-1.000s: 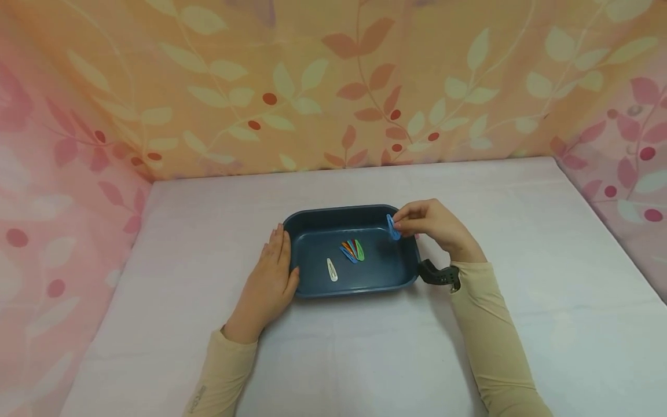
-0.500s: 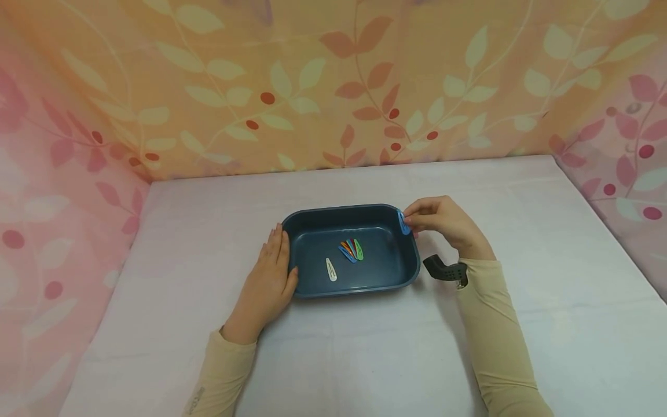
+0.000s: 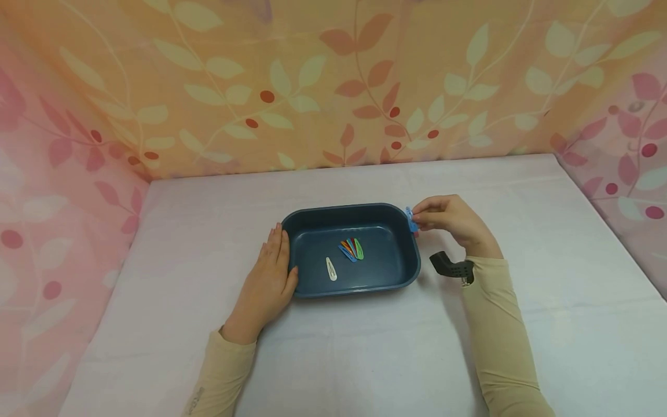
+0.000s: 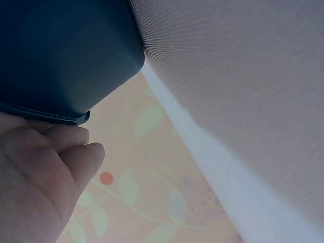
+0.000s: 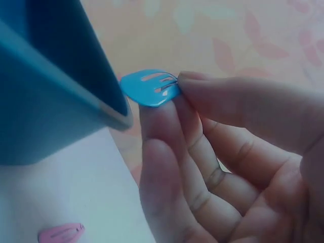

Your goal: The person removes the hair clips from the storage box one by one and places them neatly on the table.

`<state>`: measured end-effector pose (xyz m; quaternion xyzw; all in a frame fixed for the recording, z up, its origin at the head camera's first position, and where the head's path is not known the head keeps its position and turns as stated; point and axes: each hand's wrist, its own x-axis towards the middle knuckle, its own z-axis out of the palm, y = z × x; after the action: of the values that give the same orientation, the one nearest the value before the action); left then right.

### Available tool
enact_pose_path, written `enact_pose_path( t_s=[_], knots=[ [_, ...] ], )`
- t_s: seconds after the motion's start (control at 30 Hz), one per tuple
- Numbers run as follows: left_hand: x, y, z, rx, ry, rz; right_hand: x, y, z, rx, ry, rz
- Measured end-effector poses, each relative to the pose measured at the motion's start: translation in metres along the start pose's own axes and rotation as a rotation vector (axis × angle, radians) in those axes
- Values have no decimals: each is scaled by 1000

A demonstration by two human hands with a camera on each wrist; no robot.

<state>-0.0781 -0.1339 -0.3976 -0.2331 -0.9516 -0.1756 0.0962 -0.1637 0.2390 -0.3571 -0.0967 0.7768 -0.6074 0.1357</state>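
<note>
A dark blue rectangular tray (image 3: 354,288) stands on the table. My left hand (image 3: 266,289) lies along its left side with straight fingers, and the left wrist view has the fingers at the rim. Between thumb and fingers, my right hand (image 3: 450,223) pinches a light blue snap hair clip (image 5: 152,87) right at the tray's right rim. Inside the tray lies a small fan of colored hair clips (image 3: 351,250), with orange, red, blue and green showing. A white hair clip (image 3: 331,269) lies apart from them, nearer the front.
On the table outside the tray's right side is a pink hair clip (image 5: 62,233), mostly hidden in the head view. A white cloth (image 3: 333,353) covers the table. Leaf-patterned curtains (image 3: 312,81) enclose the back and sides. A black strap piece (image 3: 450,267) juts from the right sleeve.
My right hand has moved right with the blue hair clip, from over the tray's inside to its right rim. My left hand and the clips in the tray have stayed in place.
</note>
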Motion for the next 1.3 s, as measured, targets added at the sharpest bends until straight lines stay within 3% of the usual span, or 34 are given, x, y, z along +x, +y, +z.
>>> enact_pose_path(
  t_s=[0.2,0.57,1.3],
  knots=[
    [0,0,0,-4,-8,-2,-1,4,-7,24,24,6],
    [-1,-2,3,-12,27,17,-3,15,-17,55,63,102],
    [1,-1,1,-26,-4,-2,1,43,-28,55,100,215]
  ],
)
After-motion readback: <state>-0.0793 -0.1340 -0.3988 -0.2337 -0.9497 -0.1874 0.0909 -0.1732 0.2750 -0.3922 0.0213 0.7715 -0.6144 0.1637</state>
